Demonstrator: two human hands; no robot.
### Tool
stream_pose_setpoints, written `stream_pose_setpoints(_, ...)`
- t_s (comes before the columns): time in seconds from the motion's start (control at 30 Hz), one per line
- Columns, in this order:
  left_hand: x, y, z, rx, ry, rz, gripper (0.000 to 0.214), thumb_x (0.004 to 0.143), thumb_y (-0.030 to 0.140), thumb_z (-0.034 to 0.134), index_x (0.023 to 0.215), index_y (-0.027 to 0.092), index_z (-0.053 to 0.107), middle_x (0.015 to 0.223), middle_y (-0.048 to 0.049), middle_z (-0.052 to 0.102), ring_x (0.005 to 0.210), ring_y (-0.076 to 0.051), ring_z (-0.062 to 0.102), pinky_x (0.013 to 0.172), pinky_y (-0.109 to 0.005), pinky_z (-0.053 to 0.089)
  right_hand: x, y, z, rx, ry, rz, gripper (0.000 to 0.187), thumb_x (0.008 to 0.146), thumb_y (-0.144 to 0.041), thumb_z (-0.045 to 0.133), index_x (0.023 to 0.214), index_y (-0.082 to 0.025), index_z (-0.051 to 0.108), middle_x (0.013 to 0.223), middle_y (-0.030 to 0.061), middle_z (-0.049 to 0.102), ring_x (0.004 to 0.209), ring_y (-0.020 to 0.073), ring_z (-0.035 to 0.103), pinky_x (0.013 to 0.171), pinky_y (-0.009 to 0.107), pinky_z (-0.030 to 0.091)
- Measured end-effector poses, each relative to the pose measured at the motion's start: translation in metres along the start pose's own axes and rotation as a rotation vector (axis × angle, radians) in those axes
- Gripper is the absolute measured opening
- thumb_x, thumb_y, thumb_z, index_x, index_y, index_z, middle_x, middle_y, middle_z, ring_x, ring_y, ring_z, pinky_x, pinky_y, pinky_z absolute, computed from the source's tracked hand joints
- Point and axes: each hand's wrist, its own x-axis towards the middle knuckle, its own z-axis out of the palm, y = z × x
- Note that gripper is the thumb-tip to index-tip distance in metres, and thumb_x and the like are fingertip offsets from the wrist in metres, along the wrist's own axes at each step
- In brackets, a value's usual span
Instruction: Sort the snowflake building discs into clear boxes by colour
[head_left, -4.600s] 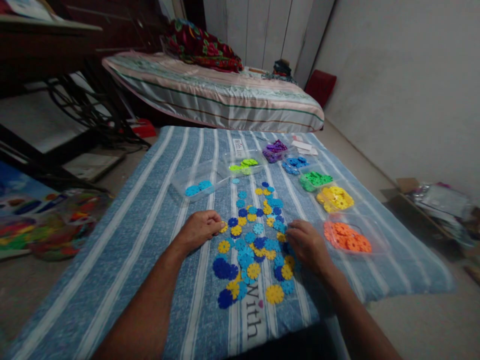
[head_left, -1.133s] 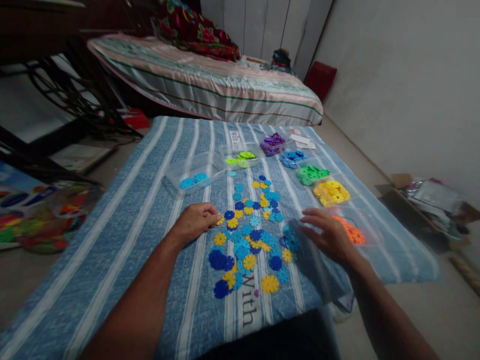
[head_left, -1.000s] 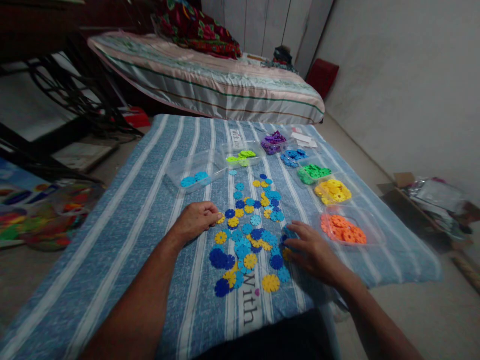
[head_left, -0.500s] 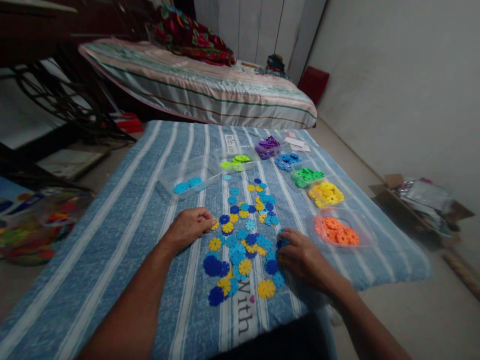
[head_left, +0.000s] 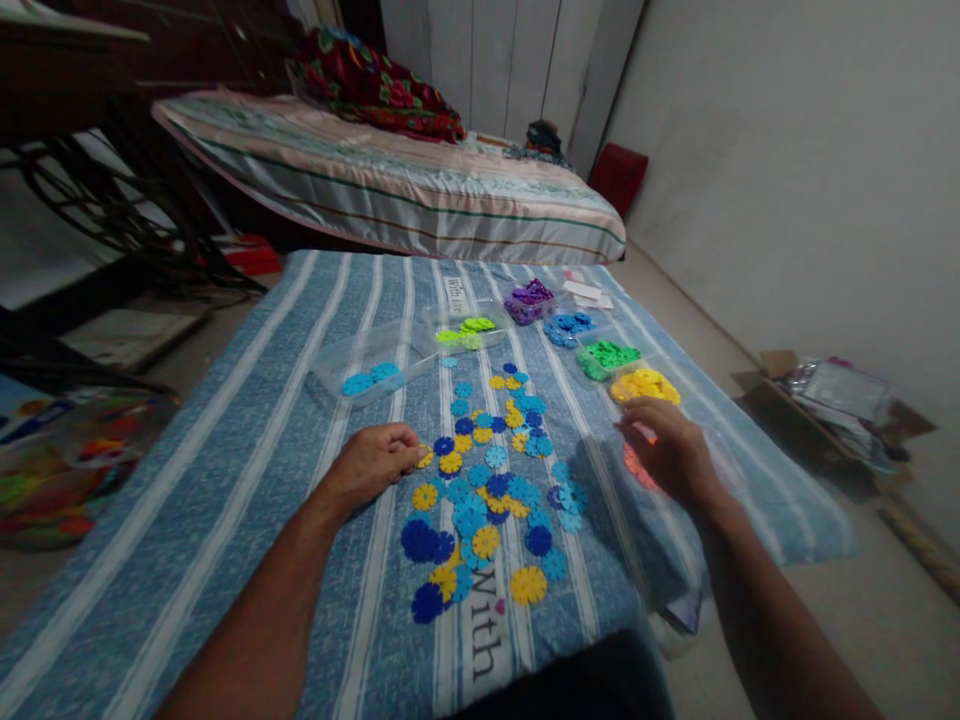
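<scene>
My left hand (head_left: 381, 458) rests on the cloth with its fingers pinched on a yellow notched disc (head_left: 425, 457), at the left of a loose pile of light blue, dark blue and yellow notched discs (head_left: 471, 510). Above the orange discs (head_left: 637, 466) and their clear box, which it partly hides, is my right hand (head_left: 671, 450). Its fingers are curled together near the front of the box of yellow discs (head_left: 646, 385); whatever they hold is too small or hidden to make out.
Clear boxes hold green (head_left: 609, 358), blue (head_left: 570, 328), purple (head_left: 529, 300), lime (head_left: 466, 332) and light blue discs (head_left: 371, 378). White cards (head_left: 587, 290) lie at the back right. A bed (head_left: 390, 190) stands beyond the striped cloth (head_left: 262, 480); a cardboard box (head_left: 832, 410) is on the floor.
My right hand has lifted from the right edge of the pile and moved right and forward, uncovering blue discs there. My left hand keeps its place by the yellow disc.
</scene>
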Motion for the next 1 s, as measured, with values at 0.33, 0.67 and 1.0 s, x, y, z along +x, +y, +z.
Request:
stream_pose_setpoints(0.33, 0.002, -0.004, -0.001, -0.01, -0.021, -0.013, 0.028, 0.065, 0.046, 0.065, 0.067, 0.018, 0.06, 0.05, 0.0033, 0.056, 0.046, -0.012, 0.049, 0.043, -0.021, 0.034, -0.016, -0.008, 0.027, -0.108, 0.102, 0.044, 0.017, 0.089, -0.021, 0.049, 0.082, -0.02, 0.064, 0.079, 0.0077, 0.068, 0.076, 0.0223, 0.063, 0.072, 0.036, 0.05)
stream_pose_setpoints(0.67, 0.0, -0.002, 0.003, -0.02, -0.015, -0.017, 0.026, 0.064, 0.044, 0.065, 0.067, 0.019, 0.058, 0.051, 0.0034, 0.057, 0.047, -0.012, 0.051, 0.043, -0.021, 0.035, -0.046, -0.075, 0.064, 0.303, -0.204, -0.084, 0.016, 0.09, -0.02, 0.049, 0.093, -0.023, 0.064, 0.091, 0.0077, 0.067, 0.09, 0.0216, 0.062, 0.08, 0.037, 0.052)
stream_pose_setpoints(1.0, 0.003, -0.008, 0.003, -0.026, -0.033, 0.001, 0.025, 0.065, 0.042, 0.065, 0.068, 0.018, 0.059, 0.051, 0.0038, 0.057, 0.047, -0.011, 0.051, 0.044, -0.021, 0.036, -0.069, -0.084, 0.068, 0.241, -0.296, -0.194, 0.017, 0.086, -0.029, 0.06, 0.101, -0.022, 0.065, 0.121, 0.0125, 0.06, 0.122, 0.0302, 0.049, 0.096, 0.051, 0.045)
